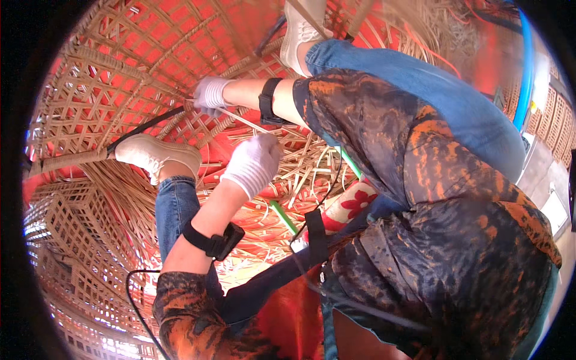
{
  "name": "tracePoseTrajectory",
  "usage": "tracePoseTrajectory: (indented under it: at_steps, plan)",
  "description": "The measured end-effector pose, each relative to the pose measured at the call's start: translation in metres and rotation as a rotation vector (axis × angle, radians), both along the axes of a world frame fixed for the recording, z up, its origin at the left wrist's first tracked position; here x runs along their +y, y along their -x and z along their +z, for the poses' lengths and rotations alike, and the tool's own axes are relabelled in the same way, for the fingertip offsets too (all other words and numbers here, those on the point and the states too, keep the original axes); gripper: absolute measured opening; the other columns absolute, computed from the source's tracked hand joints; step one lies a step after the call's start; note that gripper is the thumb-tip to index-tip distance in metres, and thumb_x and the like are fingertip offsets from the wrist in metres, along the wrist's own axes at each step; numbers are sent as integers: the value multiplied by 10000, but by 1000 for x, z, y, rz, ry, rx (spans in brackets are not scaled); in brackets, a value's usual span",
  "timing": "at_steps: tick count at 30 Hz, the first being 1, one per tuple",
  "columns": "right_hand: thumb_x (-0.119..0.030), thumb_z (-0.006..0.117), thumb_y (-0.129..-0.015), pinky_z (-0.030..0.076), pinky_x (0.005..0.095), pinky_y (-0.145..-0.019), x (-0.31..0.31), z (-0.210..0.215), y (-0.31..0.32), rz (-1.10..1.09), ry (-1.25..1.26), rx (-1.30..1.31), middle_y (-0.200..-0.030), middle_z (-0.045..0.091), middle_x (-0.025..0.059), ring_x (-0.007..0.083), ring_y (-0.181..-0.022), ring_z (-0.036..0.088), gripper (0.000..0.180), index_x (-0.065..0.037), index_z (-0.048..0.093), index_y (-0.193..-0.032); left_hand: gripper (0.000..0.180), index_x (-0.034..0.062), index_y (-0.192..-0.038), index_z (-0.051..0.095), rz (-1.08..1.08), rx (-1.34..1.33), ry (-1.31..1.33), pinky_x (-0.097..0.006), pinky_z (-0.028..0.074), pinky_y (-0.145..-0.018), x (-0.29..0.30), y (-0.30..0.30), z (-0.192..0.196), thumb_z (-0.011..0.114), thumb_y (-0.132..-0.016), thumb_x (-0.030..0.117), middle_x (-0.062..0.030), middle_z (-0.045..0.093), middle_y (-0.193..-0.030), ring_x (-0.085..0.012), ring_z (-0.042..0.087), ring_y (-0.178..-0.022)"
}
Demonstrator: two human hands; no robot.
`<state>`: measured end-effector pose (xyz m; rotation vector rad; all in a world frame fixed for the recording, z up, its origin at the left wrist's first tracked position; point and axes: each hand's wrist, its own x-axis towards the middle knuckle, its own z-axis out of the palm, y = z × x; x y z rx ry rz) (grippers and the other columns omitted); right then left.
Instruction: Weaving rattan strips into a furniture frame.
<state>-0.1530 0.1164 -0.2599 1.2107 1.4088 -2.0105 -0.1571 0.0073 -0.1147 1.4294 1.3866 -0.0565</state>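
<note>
An openwork basket of thin brown strips, probably bamboo or cane, spreads over the upper left. Its wrapped rib meets my right hand, which wears a white ribbed glove and is closed at the weave. From there a thin pale strip runs toward my left hand. That hand, gloved the same way, is curled into a fist at the strip's other end. Its fingertips are turned away from view. A dark narrow bar lies against the basket just left of my right hand.
Loose strips litter the red ground between my legs. Woven openwork pieces stand at the lower left. My white shoes flank the work. A seat cushion with a red flower shows beside a green bar. A blue pipe rises at right.
</note>
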Motion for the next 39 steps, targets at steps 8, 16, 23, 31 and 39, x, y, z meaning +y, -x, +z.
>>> tracePoseTrajectory:
  at_steps: [8, 16, 23, 31, 39]
  plan:
    - [-309, 496, -843, 479, 416, -852, 4, -27, -4, 316, -562, -78, -1006, 646, 164, 323, -966, 610, 338, -78, 665, -1023, 382, 62, -1106, 621, 763, 309, -9, -348, 467, -822, 23, 114, -102, 574, -794, 278, -180, 653, -946, -289, 629, -880]
    - [-351, 492, -866, 483, 414, -849, 6, -22, 4, 279, -511, -276, -1002, 651, 163, 312, -969, 619, 378, -47, 659, -1015, 374, 55, -1148, 599, 764, 184, 34, -341, 451, -875, 26, 135, -162, 600, -797, 186, -186, 617, -1098, -266, 615, -969]
    - [-366, 500, -876, 501, 390, -816, 6, -16, 24, 176, -501, -409, -1034, 659, 122, 274, -991, 627, 359, -84, 675, -1013, 310, 51, -1051, 644, 550, 436, -90, -418, 461, -838, 35, 132, -152, 575, -811, 235, -219, 598, -1061, -368, 586, -945]
    - [-405, 491, -854, 504, 378, -791, 12, -18, 18, 239, -476, -428, -947, 685, 98, 242, -956, 643, 392, -94, 682, -999, 349, 32, -1079, 606, 350, 665, 19, -436, 466, -866, 53, 115, -122, 556, -842, 283, -218, 584, -1105, -361, 575, -1017]
    - [-403, 462, -861, 505, 359, -774, 11, -10, 18, 209, -493, -434, -886, 690, 111, 212, -919, 656, 410, -74, 685, -964, 318, 38, -1033, 615, 218, 705, 71, -435, 476, -848, 55, 116, -110, 557, -836, 281, -185, 605, -1084, -352, 583, -1016]
